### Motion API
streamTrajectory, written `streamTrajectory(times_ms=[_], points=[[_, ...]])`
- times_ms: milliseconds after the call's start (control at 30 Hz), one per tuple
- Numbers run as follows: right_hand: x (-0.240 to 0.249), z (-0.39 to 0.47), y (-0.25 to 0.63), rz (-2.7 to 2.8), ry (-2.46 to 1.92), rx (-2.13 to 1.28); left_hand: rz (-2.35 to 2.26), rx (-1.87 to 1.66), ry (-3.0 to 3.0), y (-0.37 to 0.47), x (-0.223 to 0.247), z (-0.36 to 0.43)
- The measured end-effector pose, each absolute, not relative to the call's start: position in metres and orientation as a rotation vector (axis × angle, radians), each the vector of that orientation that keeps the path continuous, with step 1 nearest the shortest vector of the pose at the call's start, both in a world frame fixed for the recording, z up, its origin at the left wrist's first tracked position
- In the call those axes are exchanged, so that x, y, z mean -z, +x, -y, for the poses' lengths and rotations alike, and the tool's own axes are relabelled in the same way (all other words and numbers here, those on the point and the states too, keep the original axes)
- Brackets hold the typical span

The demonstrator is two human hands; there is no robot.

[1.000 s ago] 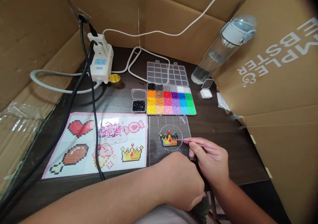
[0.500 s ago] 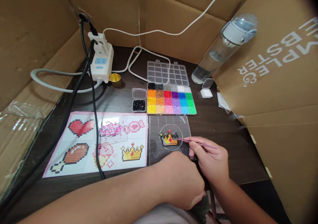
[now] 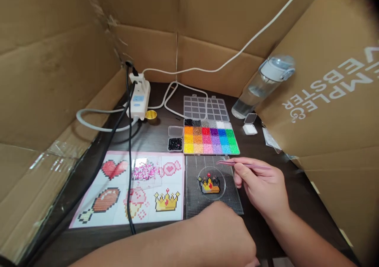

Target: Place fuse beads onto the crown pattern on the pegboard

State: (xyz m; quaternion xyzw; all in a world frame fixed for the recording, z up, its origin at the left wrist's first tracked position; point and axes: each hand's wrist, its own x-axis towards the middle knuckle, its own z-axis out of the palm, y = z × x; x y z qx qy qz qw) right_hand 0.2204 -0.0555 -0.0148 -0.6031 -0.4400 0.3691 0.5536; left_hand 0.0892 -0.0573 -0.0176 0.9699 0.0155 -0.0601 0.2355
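My right hand [image 3: 262, 180] pinches pink tweezers [image 3: 248, 165]. Their tips hover over the far part of the clear pegboard [image 3: 194, 208], apart from the bead crown. That crown [image 3: 209, 185], made of yellow, orange, black and red beads, sits inside a clear round outline on the board; its upper right shows black beads. Whether the tips hold a bead is too small to tell. Across the board's near edge lies my left hand [image 3: 226, 229], back upward and curled, its fingers hidden beneath. Behind the board stands the bead box [image 3: 211, 137], sorted by colour, with its lid open.
To the left lies a pattern sheet [image 3: 91, 196], a small tray of pink beads [image 3: 145, 172] on top. A black cable [image 3: 129, 180] crosses it. Farther back are a box of black beads [image 3: 175, 144], a gold cup [image 3: 151, 116], a power strip [image 3: 138, 101] and a water bottle [image 3: 256, 91].
My right hand has drawn the tweezers away from the crown toward the board's far edge. The camera view has shifted, so the table things sit lower and farther right.
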Motion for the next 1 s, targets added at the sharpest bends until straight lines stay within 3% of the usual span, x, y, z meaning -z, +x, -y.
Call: streamTrajectory(times_ms=[133,333,1000], points=[[-0.001,0.009,0.199,1.074,-1.416,-0.838,0.016,0.311,2.697,0.091,0.016,0.051],[0.017,-0.024,0.178,0.981,-1.462,-0.835,0.087,0.416,2.624,0.091,0.007,0.045],[0.031,-0.025,0.181,1.007,-1.482,-0.826,0.06,0.225,2.639,0.095,0.03,0.055]])
